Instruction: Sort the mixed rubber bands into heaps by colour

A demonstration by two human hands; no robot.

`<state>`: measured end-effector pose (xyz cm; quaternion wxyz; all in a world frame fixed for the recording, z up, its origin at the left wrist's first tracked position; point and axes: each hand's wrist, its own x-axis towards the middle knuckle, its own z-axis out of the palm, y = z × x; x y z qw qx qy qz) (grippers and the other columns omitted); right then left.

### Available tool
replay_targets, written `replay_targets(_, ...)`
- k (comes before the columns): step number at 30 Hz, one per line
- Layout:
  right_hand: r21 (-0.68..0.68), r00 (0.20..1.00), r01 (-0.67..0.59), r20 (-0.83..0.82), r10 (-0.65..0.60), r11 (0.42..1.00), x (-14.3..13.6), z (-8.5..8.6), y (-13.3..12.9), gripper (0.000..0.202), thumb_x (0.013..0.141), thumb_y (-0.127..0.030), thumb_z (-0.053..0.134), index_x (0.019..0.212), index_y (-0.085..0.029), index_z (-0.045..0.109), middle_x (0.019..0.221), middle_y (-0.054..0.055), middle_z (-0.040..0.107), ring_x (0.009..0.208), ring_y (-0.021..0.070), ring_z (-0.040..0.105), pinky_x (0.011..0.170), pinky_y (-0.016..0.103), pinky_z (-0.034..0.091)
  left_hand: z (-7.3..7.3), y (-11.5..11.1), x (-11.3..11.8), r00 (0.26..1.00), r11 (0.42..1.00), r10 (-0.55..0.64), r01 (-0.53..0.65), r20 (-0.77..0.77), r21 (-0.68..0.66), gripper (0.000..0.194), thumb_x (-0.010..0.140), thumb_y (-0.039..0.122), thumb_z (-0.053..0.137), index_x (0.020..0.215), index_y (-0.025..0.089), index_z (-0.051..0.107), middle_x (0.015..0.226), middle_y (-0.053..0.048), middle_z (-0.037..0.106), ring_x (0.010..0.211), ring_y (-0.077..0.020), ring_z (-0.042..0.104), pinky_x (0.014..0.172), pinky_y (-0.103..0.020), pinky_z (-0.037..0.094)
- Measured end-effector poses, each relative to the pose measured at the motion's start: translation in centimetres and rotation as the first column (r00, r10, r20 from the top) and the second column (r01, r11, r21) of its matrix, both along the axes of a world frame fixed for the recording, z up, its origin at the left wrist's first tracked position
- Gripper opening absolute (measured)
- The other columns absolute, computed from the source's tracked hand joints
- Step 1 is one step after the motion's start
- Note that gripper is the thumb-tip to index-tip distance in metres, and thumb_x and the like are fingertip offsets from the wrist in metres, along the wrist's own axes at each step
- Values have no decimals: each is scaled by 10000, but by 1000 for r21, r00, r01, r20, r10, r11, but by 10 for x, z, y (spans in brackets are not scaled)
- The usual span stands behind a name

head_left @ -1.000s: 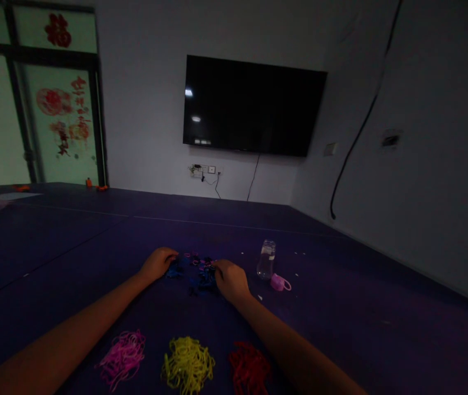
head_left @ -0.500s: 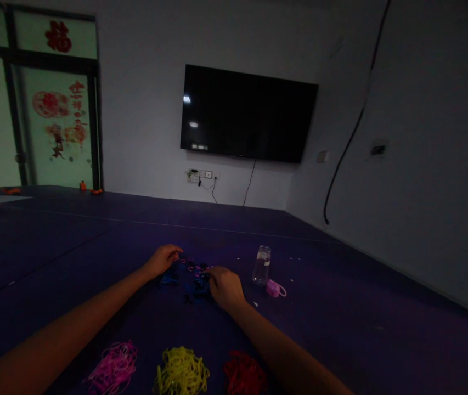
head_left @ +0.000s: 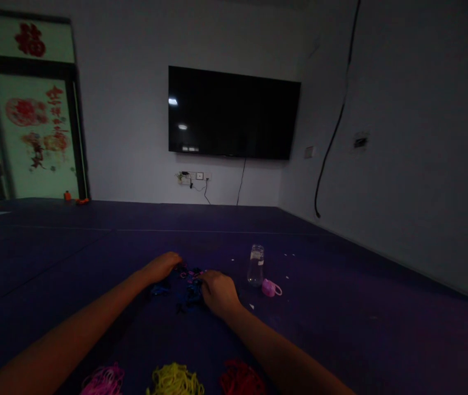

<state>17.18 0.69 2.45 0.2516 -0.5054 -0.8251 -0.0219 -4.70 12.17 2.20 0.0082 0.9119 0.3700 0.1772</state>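
A loose pile of dark blue rubber bands [head_left: 193, 292], with some pink bands [head_left: 183, 274] mixed in at its far side, lies on the dark purple surface. My left hand [head_left: 165, 267] is at the pile's far left edge, fingers bent down and pressed together. From the right, my right hand [head_left: 219, 292] reaches into the pile with its fingers closed. Whatever either set of fingertips grips is too dark and small to name. Closer to me are separate heaps: pink bands [head_left: 104, 380], yellow bands [head_left: 176, 379] and red bands [head_left: 242, 378], all cut by the lower frame edge.
Right of my right hand stands a clear bottle [head_left: 255, 266], with a pink looped cap [head_left: 270, 288] beside it. Small white scraps [head_left: 252, 306] are scattered nearby. A television [head_left: 234, 112] hangs on the far wall, and a black cable [head_left: 332, 137] runs down the right wall.
The view has shifted, so the room and the front heaps sit differently. My left hand's fingers have lowered toward the pile. My right hand remains at its right side.
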Motion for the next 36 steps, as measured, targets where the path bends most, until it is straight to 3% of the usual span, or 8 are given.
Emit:
replay_targets(7,3,1000,-13,4,13,1000,-1,0,0,343,809,-142,395,1058,-207,621,1057,56,656,993,171,584,851,253,408,3,12,16,1000,999,26,-26,0,32,376,747,-31,356,985,155,581,930,-73,617,870,-184,573,783,-285,441)
replay_targets(16,11,999,-14,52,14,1000,-2,2,-1,342,813,-140,391,1059,-207,619,1052,57,657,996,175,584,848,257,412,12,14,30,984,998,38,-31,-172,48,211,722,7,437,736,160,581,795,-59,615,757,-180,579,698,-255,441)
replay_targets(26,-9,998,-2,65,2,1000,-1,3,-3,318,821,-139,389,1009,-204,637,1059,59,653,1007,167,577,853,247,409,19,-1,40,941,989,138,-118,-310,84,139,761,82,523,864,140,596,949,-136,626,905,-261,583,744,-320,439)
replay_targets(32,14,998,-23,65,22,1000,1,4,-5,350,816,-127,394,1072,-207,619,1073,51,652,1001,168,580,863,253,409,55,-30,30,947,989,142,-126,-289,72,150,784,51,455,836,136,568,899,-121,610,844,-232,575,730,-310,435)
replay_targets(34,8,997,-20,69,20,1000,2,4,-6,358,815,-125,398,1089,-208,614,1079,53,650,1007,167,579,869,252,409,66,-53,16,955,993,113,-103,-274,51,182,790,36,422,831,148,559,899,-96,607,821,-203,564,738,-285,426)
replay_targets(36,1,997,-7,74,7,1000,2,4,-6,358,819,-129,398,1095,-203,614,1097,59,644,1013,168,577,868,250,412,69,-85,-3,965,999,34,-40,-261,-17,181,796,56,415,810,165,559,877,-74,606,777,-184,553,712,-263,420)
